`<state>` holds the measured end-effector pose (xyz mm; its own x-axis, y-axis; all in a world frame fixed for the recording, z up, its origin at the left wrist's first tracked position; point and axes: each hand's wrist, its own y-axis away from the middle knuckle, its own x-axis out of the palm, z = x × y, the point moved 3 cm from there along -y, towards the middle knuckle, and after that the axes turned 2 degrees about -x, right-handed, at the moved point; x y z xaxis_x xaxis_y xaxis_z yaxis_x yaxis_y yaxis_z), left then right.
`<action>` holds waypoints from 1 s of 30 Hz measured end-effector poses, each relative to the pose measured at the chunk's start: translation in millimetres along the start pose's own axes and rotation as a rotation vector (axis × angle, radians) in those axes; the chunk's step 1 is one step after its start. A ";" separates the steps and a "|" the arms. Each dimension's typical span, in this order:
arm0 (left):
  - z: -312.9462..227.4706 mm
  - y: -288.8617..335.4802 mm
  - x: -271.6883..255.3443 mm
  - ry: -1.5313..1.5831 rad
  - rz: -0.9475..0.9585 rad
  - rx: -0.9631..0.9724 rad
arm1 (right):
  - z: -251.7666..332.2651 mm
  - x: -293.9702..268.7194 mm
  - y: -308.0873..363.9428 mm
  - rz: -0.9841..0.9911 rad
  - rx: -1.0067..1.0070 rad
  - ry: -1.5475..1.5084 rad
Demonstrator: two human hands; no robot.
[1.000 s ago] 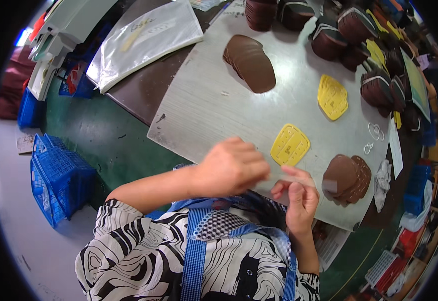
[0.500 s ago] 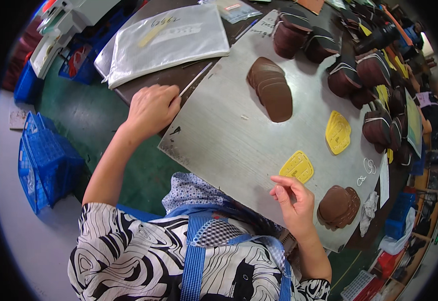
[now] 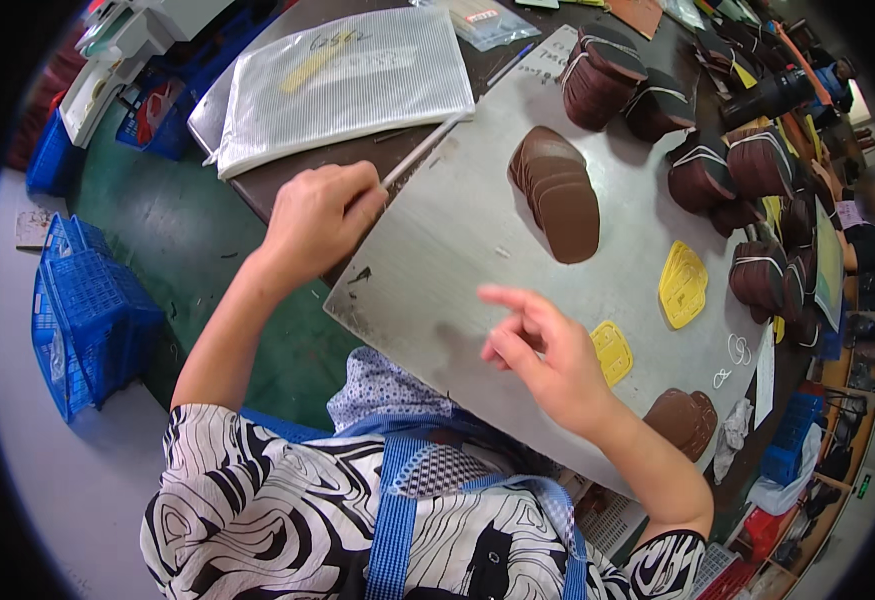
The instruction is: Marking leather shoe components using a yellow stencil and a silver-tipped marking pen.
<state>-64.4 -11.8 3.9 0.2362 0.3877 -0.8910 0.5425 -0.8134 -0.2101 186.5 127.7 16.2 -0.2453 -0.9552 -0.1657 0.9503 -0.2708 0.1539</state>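
Fingers (image 3: 512,298) of the bare right hand (image 3: 549,355) have moved left over the smooth, flat grey board (image 3: 427,290) since half a second ago. Back then that hand was just beside the flat yellow plate with little slots (image 3: 613,352); now it hides part of it, and the right forearm (image 3: 647,458) hides part of the small heap of round brown pieces (image 3: 674,415). A second ago both hands were close together near the board's front edge. The bare left hand (image 3: 322,215) is now at the left edge, as it was half a second ago. It looks curled tight round one end of a thin, pale stick (image 3: 425,150), which slants away along that edge. The right hand is loose, its pointing finger out and its other fingers bent, and I see nothing in it. Farther up the board lies a fanned-out pile of flat brown pieces (image 3: 562,205), well apart from both hands. Dark red-brown stacks tied with white string (image 3: 602,80) stand at the back. A big, clear, stripy plastic bag (image 3: 347,85) lies on the dark brown table (image 3: 292,180). Blue plastic baskets (image 3: 97,315) sit on the left, near the green floor (image 3: 212,260).
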 end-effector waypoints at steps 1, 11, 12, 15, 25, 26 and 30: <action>-9.4 2.6 -2.2 0.083 -0.038 0.127 | 0.8 3.6 -13.3 0.003 0.086 -0.180; 45.9 -39.7 -10.9 0.000 -0.153 0.166 | 22.7 -10.6 -125.6 0.020 0.056 -0.520; 62.0 -43.3 -8.2 -0.094 -0.178 0.166 | 26.3 -16.8 -139.0 -0.049 -0.018 -0.412; 74.4 -54.3 -5.2 -0.129 -0.177 0.174 | 19.9 -56.3 -195.2 -0.235 -0.423 0.340; 101.2 -88.6 -7.5 -0.090 -0.367 -0.150 | -4.4 -118.1 -344.2 -0.503 -0.539 1.491; 106.7 -91.6 -11.8 -0.109 -0.426 -0.187 | -4.9 -121.7 -349.0 -0.500 -0.538 1.491; 118.3 -94.0 -13.0 -0.113 -0.338 -0.276 | 7.1 -117.7 -355.0 -0.435 -0.518 1.560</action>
<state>-213.9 8.3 -12.4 -0.0726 0.5498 -0.8322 0.7724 -0.4969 -0.3956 -123.3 335.3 -12.0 -0.3777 0.2764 -0.8837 0.9043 -0.0951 -0.4163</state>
